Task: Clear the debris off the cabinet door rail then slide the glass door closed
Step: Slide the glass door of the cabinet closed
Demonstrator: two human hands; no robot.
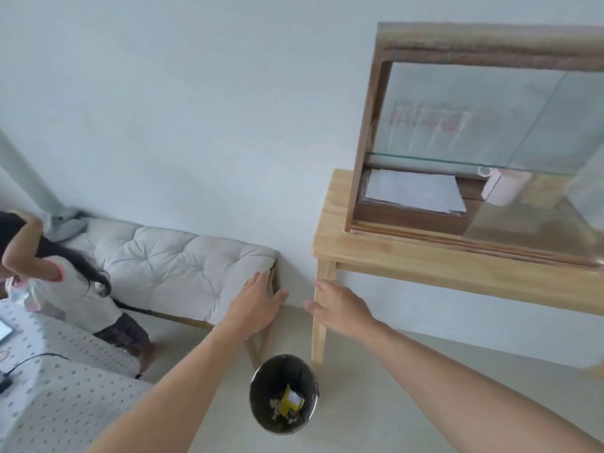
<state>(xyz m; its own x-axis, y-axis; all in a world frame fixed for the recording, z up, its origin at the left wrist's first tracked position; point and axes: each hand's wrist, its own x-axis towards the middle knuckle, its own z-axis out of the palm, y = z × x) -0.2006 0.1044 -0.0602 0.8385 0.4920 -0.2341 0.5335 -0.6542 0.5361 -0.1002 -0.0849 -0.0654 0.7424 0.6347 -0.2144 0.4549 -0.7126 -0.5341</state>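
A dark wooden cabinet (362, 132) with sliding glass doors stands on a light wooden table (425, 259) at the right. Its bottom door rail (457, 240) runs along the front; the blur hides any debris on it. The glass door (474, 119) covers the left part of the opening. Inside lie a white paper stack (415, 191) and a pink cup (503, 188). My left hand (258, 302) and my right hand (340, 308) are stretched out with fingers apart, holding nothing, low and left of the cabinet, above a dark bin (284, 393) holding yellow scraps.
A cushioned bench (183, 266) stands against the white wall at the left. A person (65, 279) stands beside it. A dotted bedspread (58, 380) with a cable fills the lower left corner. The table leg (322, 322) is just beside my right hand.
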